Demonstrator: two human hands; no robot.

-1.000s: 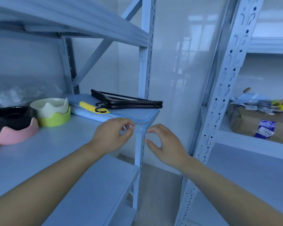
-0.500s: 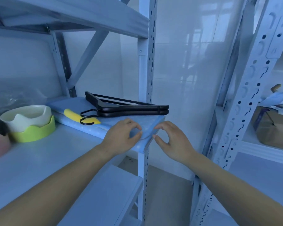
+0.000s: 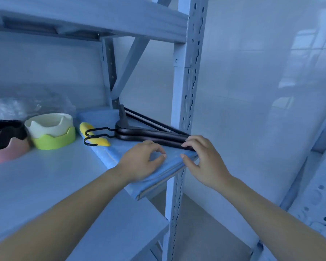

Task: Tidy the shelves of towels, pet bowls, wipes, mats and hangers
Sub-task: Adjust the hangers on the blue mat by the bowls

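Note:
A folded blue mat (image 3: 113, 153) lies at the right end of the shelf (image 3: 45, 176), its front corner overhanging the edge. Black hangers (image 3: 149, 134) are stacked on it, hooks to the left. My left hand (image 3: 141, 161) sits on top of the mat, its curled fingers and thumb pinching the surface. My right hand (image 3: 201, 159) is at the mat's right corner, its fingers curled over the hangers' right ends and its thumb in front on the mat. A yellow piece (image 3: 90, 129) lies on the mat under the hooks.
Left of the mat, a cream pet bowl (image 3: 51, 127) nests in a green one (image 3: 55, 142), and a black bowl (image 3: 4, 132) in a pink one. Clear plastic wrap (image 3: 26, 104) lies behind them. A perforated upright (image 3: 184, 91) stands by my right hand.
Both hands have moved from the mat's front corner up onto the mat. My right hand has reached the hangers' ends. The camera has come closer.

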